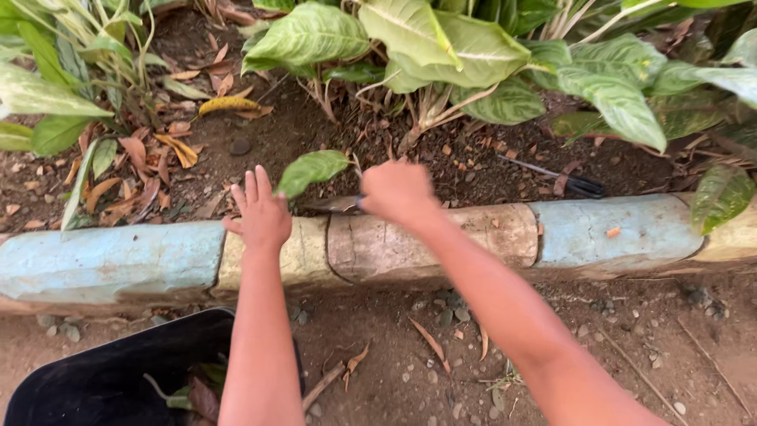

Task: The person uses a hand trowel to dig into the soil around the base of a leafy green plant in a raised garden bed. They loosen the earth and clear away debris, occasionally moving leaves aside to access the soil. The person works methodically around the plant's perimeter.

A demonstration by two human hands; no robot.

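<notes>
My left hand (259,211) reaches over the curb with its fingers spread, holding nothing, just left of a single green leaf (312,170). My right hand (398,192) is closed around the handle of a small garden tool (337,204), whose flat blade points left under that leaf. The leaf stands on a thin stem in dark soil (315,126) behind the curb. Most of the tool's handle is hidden inside my fist.
A rounded concrete curb (118,256), pale blue and tan, runs across the view. Large variegated plants (441,39) crowd the back. A black bucket (102,379) with plant scraps sits at lower left. A dark pair of shears (572,181) lies on the soil at right.
</notes>
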